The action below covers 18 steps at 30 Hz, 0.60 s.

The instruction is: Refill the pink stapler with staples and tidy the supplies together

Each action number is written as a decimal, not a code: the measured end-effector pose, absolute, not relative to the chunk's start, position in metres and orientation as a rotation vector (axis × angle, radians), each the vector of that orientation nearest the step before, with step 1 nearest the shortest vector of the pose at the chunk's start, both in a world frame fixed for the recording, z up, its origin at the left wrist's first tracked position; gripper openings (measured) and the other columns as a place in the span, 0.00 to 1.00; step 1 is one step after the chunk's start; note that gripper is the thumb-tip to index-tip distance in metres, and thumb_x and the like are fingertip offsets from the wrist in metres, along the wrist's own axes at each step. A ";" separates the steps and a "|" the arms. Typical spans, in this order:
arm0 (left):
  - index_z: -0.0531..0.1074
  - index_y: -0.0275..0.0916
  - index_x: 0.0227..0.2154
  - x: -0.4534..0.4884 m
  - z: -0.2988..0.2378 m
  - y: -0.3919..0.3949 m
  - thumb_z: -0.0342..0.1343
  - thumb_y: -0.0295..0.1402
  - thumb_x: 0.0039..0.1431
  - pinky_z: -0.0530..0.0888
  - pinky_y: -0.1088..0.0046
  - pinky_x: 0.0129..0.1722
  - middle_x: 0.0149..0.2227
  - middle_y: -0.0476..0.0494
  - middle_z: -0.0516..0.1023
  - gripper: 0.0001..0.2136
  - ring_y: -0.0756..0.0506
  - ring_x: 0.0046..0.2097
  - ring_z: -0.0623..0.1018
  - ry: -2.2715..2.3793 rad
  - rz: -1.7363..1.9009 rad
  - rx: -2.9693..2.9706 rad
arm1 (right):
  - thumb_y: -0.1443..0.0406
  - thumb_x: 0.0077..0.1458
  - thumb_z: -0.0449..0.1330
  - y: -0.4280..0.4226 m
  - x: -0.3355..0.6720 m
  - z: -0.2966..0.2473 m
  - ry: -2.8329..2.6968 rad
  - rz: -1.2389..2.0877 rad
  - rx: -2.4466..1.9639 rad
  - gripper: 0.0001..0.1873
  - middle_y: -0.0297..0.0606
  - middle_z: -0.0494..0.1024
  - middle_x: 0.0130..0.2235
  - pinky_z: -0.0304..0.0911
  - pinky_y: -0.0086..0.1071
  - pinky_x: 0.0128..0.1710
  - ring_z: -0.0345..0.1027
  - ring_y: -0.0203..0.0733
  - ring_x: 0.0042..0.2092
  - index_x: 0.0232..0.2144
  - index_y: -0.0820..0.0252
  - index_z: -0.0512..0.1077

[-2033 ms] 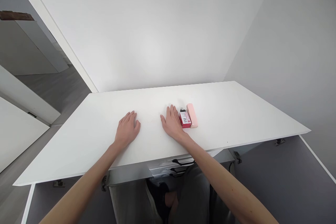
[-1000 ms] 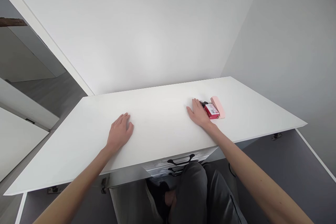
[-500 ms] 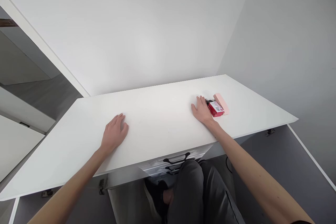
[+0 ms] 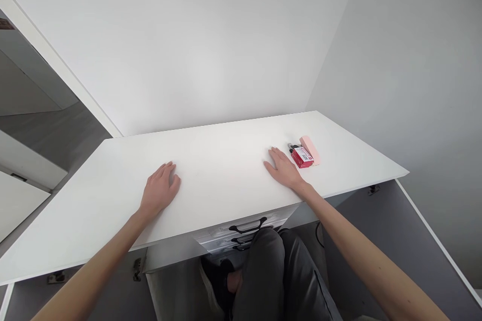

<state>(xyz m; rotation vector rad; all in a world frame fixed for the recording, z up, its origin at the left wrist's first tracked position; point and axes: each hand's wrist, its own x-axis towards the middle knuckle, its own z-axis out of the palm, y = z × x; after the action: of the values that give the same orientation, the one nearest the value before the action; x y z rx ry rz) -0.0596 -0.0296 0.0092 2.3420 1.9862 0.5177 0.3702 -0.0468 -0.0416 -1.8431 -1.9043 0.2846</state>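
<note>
My left hand (image 4: 158, 190) lies flat, palm down, on the white tabletop (image 4: 222, 160), left of centre, fingers stretched out and holding nothing. My right hand (image 4: 281, 167) also rests flat on the tabletop, right of centre, fingers open. Just right of its fingertips lies a small red box (image 4: 302, 157) with a white label, a small gap apart from the hand. A small black object (image 4: 291, 147) sits at the box's far end. A pale pink block (image 4: 310, 150) lies against the box's right side.
White walls meet at the corner behind the table, and a grey wall runs along the right. Under the front edge is a white drawer unit with black handles (image 4: 246, 225). My dark-trousered legs (image 4: 278, 276) are below it. Grey floor shows at left.
My right hand slid the red box, black object and pink block to the right across the table, then drew back slightly from them. My left hand stayed flat.
</note>
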 end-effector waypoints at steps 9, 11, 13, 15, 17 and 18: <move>0.64 0.35 0.67 -0.060 0.005 -0.031 0.40 0.40 0.69 0.57 0.50 0.72 0.72 0.37 0.61 0.28 0.35 0.74 0.58 1.990 0.432 2.375 | 0.44 0.72 0.40 -0.083 0.351 -0.033 -2.161 0.217 -1.732 0.41 0.48 0.47 0.76 0.37 0.49 0.76 0.36 0.51 0.77 0.73 0.66 0.54; 0.63 0.33 0.68 -0.060 0.002 -0.031 0.38 0.41 0.70 0.56 0.50 0.72 0.73 0.36 0.59 0.29 0.36 0.74 0.57 1.999 0.408 2.379 | 0.44 0.72 0.40 -0.085 0.349 -0.033 -2.164 0.209 -1.736 0.41 0.47 0.47 0.76 0.37 0.49 0.76 0.36 0.51 0.77 0.73 0.66 0.54; 0.62 0.31 0.69 -0.060 -0.001 -0.031 0.37 0.41 0.70 0.56 0.50 0.72 0.73 0.36 0.58 0.30 0.36 0.75 0.56 2.008 0.388 2.379 | 0.45 0.72 0.40 -0.086 0.348 -0.033 -2.167 0.204 -1.744 0.41 0.48 0.47 0.76 0.37 0.49 0.76 0.36 0.51 0.77 0.73 0.67 0.54; 0.62 0.31 0.69 -0.060 -0.001 -0.031 0.36 0.42 0.70 0.56 0.50 0.72 0.73 0.36 0.59 0.31 0.36 0.75 0.56 2.012 0.391 2.377 | 0.45 0.72 0.40 -0.085 0.347 -0.033 -2.167 0.203 -1.750 0.41 0.48 0.48 0.76 0.36 0.49 0.76 0.36 0.51 0.77 0.73 0.67 0.54; 0.63 0.32 0.68 -0.060 -0.001 -0.031 0.37 0.42 0.70 0.57 0.50 0.72 0.73 0.37 0.59 0.30 0.36 0.75 0.57 2.014 0.409 2.377 | 0.45 0.72 0.40 -0.085 0.347 -0.033 -2.163 0.205 -1.752 0.41 0.48 0.48 0.76 0.36 0.49 0.76 0.36 0.51 0.77 0.73 0.67 0.55; 0.63 0.32 0.68 -0.060 0.000 -0.031 0.37 0.42 0.70 0.57 0.50 0.72 0.73 0.37 0.60 0.30 0.36 0.74 0.57 2.013 0.417 2.377 | 0.45 0.72 0.40 -0.085 0.348 -0.033 -2.161 0.206 -1.754 0.41 0.47 0.48 0.76 0.36 0.48 0.76 0.36 0.50 0.77 0.73 0.67 0.55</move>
<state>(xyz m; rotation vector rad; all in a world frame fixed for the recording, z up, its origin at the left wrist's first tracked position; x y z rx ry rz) -0.0600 -0.0312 -0.0002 2.3770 2.0128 0.4168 0.3475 -0.0851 -0.0330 -1.7537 -2.1611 0.2057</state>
